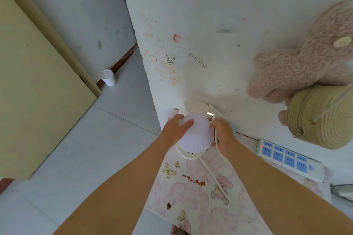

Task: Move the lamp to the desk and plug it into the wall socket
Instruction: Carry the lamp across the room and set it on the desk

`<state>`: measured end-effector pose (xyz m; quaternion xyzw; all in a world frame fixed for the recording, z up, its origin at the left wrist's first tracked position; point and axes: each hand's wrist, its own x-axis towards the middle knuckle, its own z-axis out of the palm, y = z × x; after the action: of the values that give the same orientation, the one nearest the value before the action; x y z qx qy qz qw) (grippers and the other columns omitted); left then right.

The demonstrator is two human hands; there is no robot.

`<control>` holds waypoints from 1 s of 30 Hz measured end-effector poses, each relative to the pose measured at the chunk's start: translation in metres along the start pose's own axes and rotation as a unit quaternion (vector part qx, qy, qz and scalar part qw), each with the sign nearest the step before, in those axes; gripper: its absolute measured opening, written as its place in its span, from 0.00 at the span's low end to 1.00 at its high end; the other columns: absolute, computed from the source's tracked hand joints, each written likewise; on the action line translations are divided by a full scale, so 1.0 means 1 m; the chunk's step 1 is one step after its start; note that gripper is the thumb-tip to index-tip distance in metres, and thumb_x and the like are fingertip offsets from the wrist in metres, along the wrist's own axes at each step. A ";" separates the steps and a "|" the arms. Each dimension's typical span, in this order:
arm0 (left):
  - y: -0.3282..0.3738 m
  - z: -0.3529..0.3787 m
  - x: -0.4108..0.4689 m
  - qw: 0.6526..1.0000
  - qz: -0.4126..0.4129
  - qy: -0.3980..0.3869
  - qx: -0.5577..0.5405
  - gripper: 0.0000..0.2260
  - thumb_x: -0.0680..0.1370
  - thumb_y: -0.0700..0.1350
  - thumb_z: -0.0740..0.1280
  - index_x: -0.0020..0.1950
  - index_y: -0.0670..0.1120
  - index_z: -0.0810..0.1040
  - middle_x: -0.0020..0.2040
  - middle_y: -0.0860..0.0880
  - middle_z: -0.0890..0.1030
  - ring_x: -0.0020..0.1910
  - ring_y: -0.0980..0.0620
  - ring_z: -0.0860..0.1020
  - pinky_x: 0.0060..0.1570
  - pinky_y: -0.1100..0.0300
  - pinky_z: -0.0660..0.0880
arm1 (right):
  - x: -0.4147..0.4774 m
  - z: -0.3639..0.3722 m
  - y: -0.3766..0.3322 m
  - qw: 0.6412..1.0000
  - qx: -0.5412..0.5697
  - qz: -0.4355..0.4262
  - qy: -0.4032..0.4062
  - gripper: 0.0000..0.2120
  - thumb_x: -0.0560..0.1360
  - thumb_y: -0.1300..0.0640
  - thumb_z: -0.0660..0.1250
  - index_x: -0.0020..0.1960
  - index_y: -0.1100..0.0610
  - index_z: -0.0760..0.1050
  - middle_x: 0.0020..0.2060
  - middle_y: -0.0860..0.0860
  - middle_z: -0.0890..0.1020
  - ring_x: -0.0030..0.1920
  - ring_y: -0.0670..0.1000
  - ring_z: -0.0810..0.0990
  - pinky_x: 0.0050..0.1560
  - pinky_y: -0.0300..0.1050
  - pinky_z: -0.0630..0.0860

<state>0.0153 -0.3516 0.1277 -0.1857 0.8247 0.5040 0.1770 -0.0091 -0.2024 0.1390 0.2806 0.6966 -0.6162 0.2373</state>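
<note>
A small lamp (pixel 194 135) with a pleated white shade is steadied at the far corner of the desk (pixel 200 196), hard against the scribbled wall (pixel 200 25). The left hand (pixel 176 129) is spread open and pressed flat to the shade's side, apparently to keep the light fitting from tipping or turning while work is done behind it. The right hand (pixel 224 135) is curled at the lamp's other side, close to a bright metal part near the wall; what it grips cannot be told, as the fingers are hidden by the shade. The lamp's round base is set on the desk's bear-and-butterfly cover, so the move to the desk looks done. Its white cord (pixel 214 175) is trailed loose across the cover toward the viewer, its plug end not clearly seen. A power strip (pixel 286 158) with blue sockets and a red light is laid along the wall just to the right, within easy reach of the cord. A pink plush toy (pixel 298 63) and a woven bag (pixel 321 116) are propped farther right, well apart from the lamp. The plugging-in is judged still to come.
</note>
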 end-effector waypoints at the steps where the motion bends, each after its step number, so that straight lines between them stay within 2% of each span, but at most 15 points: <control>1: 0.000 0.001 -0.003 1.000 -0.003 0.007 -0.008 0.26 0.77 0.56 0.63 0.71 0.46 0.66 0.68 0.43 0.72 0.65 0.43 0.72 0.66 0.46 0.70 | 0.000 -0.001 0.002 1.000 0.008 0.000 -0.001 0.16 0.71 0.64 0.57 0.58 0.59 0.71 0.50 0.58 0.71 0.50 0.56 0.69 0.55 0.57 0.71; 5: -0.003 0.004 -0.015 0.999 -0.004 0.028 -0.039 0.25 0.76 0.55 0.65 0.71 0.46 0.67 0.68 0.43 0.72 0.64 0.44 0.73 0.65 0.46 0.71 | -0.006 -0.004 0.011 1.000 0.014 -0.012 0.000 0.16 0.72 0.64 0.58 0.59 0.59 0.71 0.49 0.58 0.72 0.50 0.57 0.70 0.52 0.54 0.70; 10: -0.003 0.008 -0.039 0.997 0.005 0.055 -0.062 0.25 0.77 0.54 0.65 0.71 0.46 0.67 0.68 0.44 0.73 0.65 0.44 0.72 0.66 0.45 0.70 | -0.020 -0.012 0.014 0.999 -0.006 -0.031 -0.020 0.15 0.73 0.63 0.57 0.58 0.57 0.72 0.49 0.57 0.74 0.53 0.58 0.72 0.61 0.60 0.72; 13: -0.001 0.008 -0.056 0.995 0.013 0.077 -0.069 0.25 0.76 0.54 0.65 0.70 0.46 0.68 0.68 0.44 0.74 0.65 0.44 0.73 0.66 0.45 0.70 | -0.031 -0.015 0.016 0.999 -0.003 -0.042 -0.035 0.16 0.73 0.62 0.57 0.60 0.56 0.72 0.49 0.56 0.75 0.53 0.59 0.73 0.62 0.61 0.72; 15: -0.001 0.007 -0.071 0.992 0.018 0.095 -0.078 0.25 0.76 0.54 0.66 0.70 0.46 0.68 0.67 0.44 0.74 0.65 0.44 0.73 0.66 0.44 0.70 | -0.041 -0.016 0.016 0.997 -0.004 -0.048 -0.057 0.12 0.75 0.60 0.57 0.56 0.52 0.71 0.46 0.53 0.75 0.53 0.58 0.73 0.62 0.61 0.71; 17: -0.001 0.004 -0.088 0.989 0.022 0.117 -0.083 0.24 0.76 0.54 0.66 0.69 0.45 0.69 0.67 0.44 0.74 0.65 0.45 0.73 0.66 0.43 0.70 | -0.054 -0.015 0.016 0.995 -0.010 -0.059 -0.080 0.10 0.75 0.60 0.57 0.54 0.50 0.69 0.42 0.50 0.74 0.53 0.58 0.73 0.61 0.59 0.72; 20: -0.003 -0.001 -0.112 0.985 0.021 0.147 -0.092 0.24 0.76 0.54 0.66 0.69 0.45 0.70 0.66 0.45 0.75 0.64 0.45 0.73 0.66 0.44 0.70 | -0.072 -0.012 0.017 0.991 -0.017 -0.079 -0.111 0.11 0.76 0.58 0.56 0.56 0.49 0.70 0.41 0.48 0.74 0.51 0.55 0.72 0.54 0.53 0.71; 24: -0.011 -0.009 -0.144 0.976 0.015 0.184 -0.114 0.22 0.76 0.54 0.66 0.67 0.47 0.71 0.65 0.47 0.76 0.61 0.48 0.74 0.60 0.51 0.71 | -0.096 -0.003 0.020 0.981 -0.038 -0.100 -0.160 0.13 0.74 0.61 0.55 0.56 0.49 0.68 0.47 0.50 0.75 0.56 0.57 0.73 0.64 0.61 0.71; 27: -0.019 -0.017 -0.172 0.968 0.004 0.218 -0.124 0.22 0.75 0.55 0.66 0.67 0.48 0.71 0.65 0.47 0.75 0.62 0.47 0.73 0.62 0.49 0.72 | -0.119 0.008 0.025 0.972 -0.050 -0.117 -0.198 0.14 0.73 0.63 0.56 0.54 0.50 0.71 0.51 0.52 0.76 0.56 0.57 0.73 0.65 0.62 0.70; 30: -0.029 -0.025 -0.201 0.958 -0.005 0.254 -0.135 0.22 0.75 0.55 0.67 0.67 0.48 0.72 0.64 0.47 0.75 0.60 0.48 0.73 0.57 0.52 0.71 | -0.140 0.019 0.031 0.962 -0.056 -0.123 -0.237 0.16 0.72 0.64 0.57 0.55 0.49 0.70 0.52 0.52 0.76 0.54 0.55 0.73 0.63 0.61 0.72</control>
<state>0.2009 -0.3610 0.2126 -0.3336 0.7658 0.5463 -0.0625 0.1141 -0.2325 0.2091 0.0249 0.6826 -0.6498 0.3334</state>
